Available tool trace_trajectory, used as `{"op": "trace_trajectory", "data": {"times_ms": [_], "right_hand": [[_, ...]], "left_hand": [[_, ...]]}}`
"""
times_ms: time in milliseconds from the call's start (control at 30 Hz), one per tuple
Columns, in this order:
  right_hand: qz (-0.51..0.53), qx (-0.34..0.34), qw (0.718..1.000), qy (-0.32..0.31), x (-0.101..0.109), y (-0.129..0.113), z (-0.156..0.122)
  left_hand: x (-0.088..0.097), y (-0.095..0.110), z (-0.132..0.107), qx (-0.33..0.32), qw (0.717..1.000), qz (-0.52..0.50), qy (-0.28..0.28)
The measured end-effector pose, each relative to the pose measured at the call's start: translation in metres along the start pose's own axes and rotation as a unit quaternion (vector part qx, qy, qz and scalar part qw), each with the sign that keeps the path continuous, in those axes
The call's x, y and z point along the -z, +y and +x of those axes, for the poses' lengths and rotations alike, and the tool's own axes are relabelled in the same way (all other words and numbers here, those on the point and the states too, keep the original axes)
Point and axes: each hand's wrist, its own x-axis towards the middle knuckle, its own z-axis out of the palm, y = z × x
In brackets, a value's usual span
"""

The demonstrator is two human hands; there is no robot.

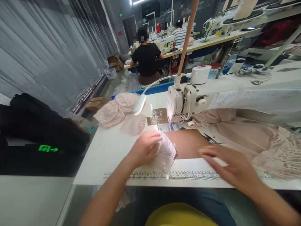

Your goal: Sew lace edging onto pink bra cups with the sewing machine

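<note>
My left hand [147, 149] is closed on the edge of a pale lace fabric piece [167, 152], rounded like a cup, in front of the sewing machine's needle area [172, 126]. My right hand [231, 166] hovers at the right, slightly blurred, with fingers stretched out, thumb apart and nothing seen in them. Just beyond its fingertips lies a pair of dark scissors [210, 138], partly on a brown plate [188, 142]. Beige lace fabric [249, 135] is heaped to the right of that hand.
Lace cups [110, 113] are piled at the table's left, beside a sheer piece [134, 124] and a small lamp [140, 105]. A printed ruler [188, 175] runs along the front edge. The machine head [176, 103] stands behind my hands. Two people sit at machines farther back.
</note>
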Motion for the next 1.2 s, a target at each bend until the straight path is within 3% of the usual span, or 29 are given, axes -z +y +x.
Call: {"op": "trace_trajectory", "data": {"times_ms": [100,233,433,600,700,800,933,1067,1200], "right_hand": [[0.036,0.086,0.987,-0.132,-0.042,-0.032,0.013],[-0.032,0.102,0.974,-0.198,-0.059,-0.031,0.011],[-0.116,0.038,0.976,-0.183,-0.034,0.008,-0.005],[-0.098,0.008,0.986,-0.133,-0.031,-0.005,0.001],[-0.056,0.028,0.983,-0.171,-0.037,-0.017,0.004],[-0.048,0.036,0.978,-0.199,-0.043,-0.015,0.004],[-0.055,0.046,0.981,-0.179,-0.052,-0.005,0.009],[-0.052,0.089,0.978,-0.183,-0.062,0.000,0.018],[-0.085,0.049,0.982,-0.163,-0.059,0.004,0.027]], "left_hand": [[-0.020,-0.013,0.023,-0.072,0.988,0.060,-0.126],[-0.035,-0.027,0.027,0.015,0.970,0.143,-0.198],[-0.037,-0.023,0.017,0.142,0.959,0.172,-0.177],[-0.035,-0.010,0.026,0.164,0.954,0.191,-0.165],[-0.024,-0.008,0.032,0.124,0.963,0.181,-0.156],[-0.016,-0.015,0.034,0.021,0.980,0.148,-0.128],[-0.022,-0.028,0.030,-0.077,0.980,0.093,-0.158],[-0.036,-0.031,0.030,-0.062,0.980,0.112,-0.155],[-0.040,-0.028,0.035,-0.037,0.975,0.144,-0.164]]}}
